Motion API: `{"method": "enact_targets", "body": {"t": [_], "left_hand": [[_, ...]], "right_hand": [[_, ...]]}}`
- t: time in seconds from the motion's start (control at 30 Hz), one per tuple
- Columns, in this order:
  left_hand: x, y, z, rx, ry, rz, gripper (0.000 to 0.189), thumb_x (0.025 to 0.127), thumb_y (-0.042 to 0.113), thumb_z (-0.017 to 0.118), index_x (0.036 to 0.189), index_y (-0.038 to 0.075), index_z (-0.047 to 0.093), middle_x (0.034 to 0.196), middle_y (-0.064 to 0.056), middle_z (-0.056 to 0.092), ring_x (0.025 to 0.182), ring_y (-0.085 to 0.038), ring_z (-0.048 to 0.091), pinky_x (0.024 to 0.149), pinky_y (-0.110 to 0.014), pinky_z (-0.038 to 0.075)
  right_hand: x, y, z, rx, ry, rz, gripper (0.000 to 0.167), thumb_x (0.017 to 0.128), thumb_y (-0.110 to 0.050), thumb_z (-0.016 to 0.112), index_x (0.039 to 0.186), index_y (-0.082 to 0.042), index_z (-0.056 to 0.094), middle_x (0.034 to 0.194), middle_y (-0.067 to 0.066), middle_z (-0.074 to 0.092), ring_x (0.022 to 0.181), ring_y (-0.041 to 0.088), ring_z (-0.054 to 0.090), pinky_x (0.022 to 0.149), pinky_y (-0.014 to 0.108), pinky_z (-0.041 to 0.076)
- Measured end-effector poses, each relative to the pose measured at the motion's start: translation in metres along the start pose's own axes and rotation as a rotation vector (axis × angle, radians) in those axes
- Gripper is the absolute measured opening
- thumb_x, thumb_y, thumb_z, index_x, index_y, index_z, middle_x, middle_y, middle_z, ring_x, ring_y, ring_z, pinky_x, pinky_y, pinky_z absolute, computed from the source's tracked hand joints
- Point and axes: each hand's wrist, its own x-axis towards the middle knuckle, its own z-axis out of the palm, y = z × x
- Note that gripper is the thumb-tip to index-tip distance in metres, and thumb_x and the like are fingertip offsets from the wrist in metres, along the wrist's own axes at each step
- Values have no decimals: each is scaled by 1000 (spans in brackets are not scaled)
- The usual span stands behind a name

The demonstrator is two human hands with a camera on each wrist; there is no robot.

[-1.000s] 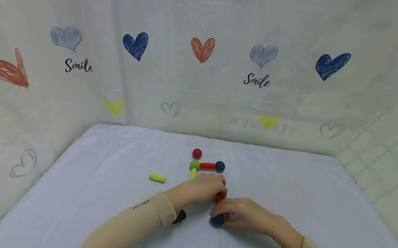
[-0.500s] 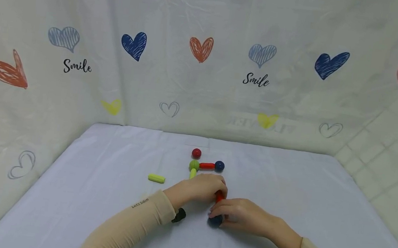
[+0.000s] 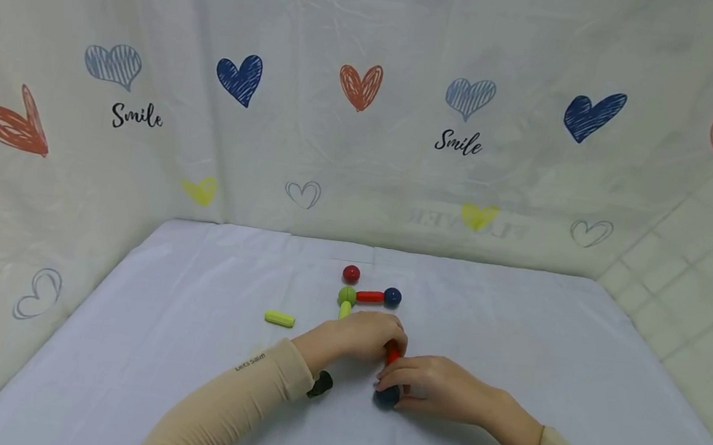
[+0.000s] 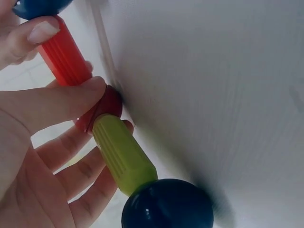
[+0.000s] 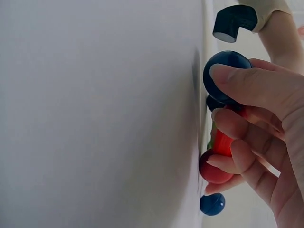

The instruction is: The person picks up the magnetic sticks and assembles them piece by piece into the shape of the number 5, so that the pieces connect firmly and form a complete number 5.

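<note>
In the head view my left hand (image 3: 371, 336) and right hand (image 3: 446, 387) meet over one toy built of balls and sticks. A red stick (image 4: 64, 54) joins a blue ball (image 5: 227, 71) to a red ball (image 4: 113, 102). From that red ball a yellow-green stick (image 4: 124, 154) runs to a second blue ball (image 4: 167, 206). My left thumb and fingers pinch the red ball. My right thumb presses the first blue ball, while its fingers curl around that ball and the red stick. The left hand hides much of the toy from the head view.
Beyond the hands lie a loose red ball (image 3: 351, 274) and a green ball (image 3: 347, 295), joined by a red stick (image 3: 370, 297) to a blue ball (image 3: 392, 298). A loose yellow-green stick (image 3: 280, 319) rests leftward on the white-covered table (image 3: 219, 273).
Both hands keep the same grip on the toy with hardly any movement. The whole head view shifts slightly.
</note>
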Motion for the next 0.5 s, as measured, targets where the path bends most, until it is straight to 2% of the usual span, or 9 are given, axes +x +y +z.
{"method": "enact_targets", "body": {"t": [0.3,0.5], "left_hand": [[1,-1,1,-7,4,7,25,95,2,69,107,21,79,111,9,70,104,-7,59,92,-20,47],[1,-1,1,-9,0,15,25,95,1,68,107,21,79,111,8,70,105,-7,60,92,-20,47]], "right_hand": [[-4,-1,-2,47,30,24,42,81,-2,86,117,-12,68,114,-2,69,93,7,64,82,15,51],[-5,1,0,-3,25,7,40,81,-3,86,117,-12,70,117,-1,70,102,9,66,88,17,51]]}}
